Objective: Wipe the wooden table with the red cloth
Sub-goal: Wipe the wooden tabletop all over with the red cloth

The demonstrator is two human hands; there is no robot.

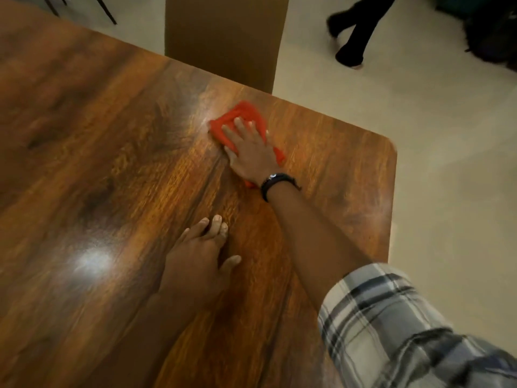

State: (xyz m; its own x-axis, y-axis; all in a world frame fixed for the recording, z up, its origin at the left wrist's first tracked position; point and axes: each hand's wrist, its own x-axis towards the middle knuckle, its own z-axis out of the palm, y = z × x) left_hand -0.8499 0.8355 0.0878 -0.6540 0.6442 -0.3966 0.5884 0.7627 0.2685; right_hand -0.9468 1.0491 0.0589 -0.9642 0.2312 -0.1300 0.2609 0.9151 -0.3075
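Observation:
The red cloth (241, 114) lies bunched on the wooden table (98, 152), near its far right corner. My right hand (249, 148) presses flat on the cloth with straight, spread fingers, and most of the cloth is hidden under the palm. A dark watch sits on that wrist. My left hand (200, 256) rests flat on the bare wood closer to me, its fingers straight and apart from the cloth.
A tall brown cardboard-coloured panel (226, 35) stands against the table's far edge. The table's rounded right corner (390, 147) borders pale floor. A person's dark legs (355, 29) are on the floor at the upper right. Thin chair legs (107, 9) show at the top left.

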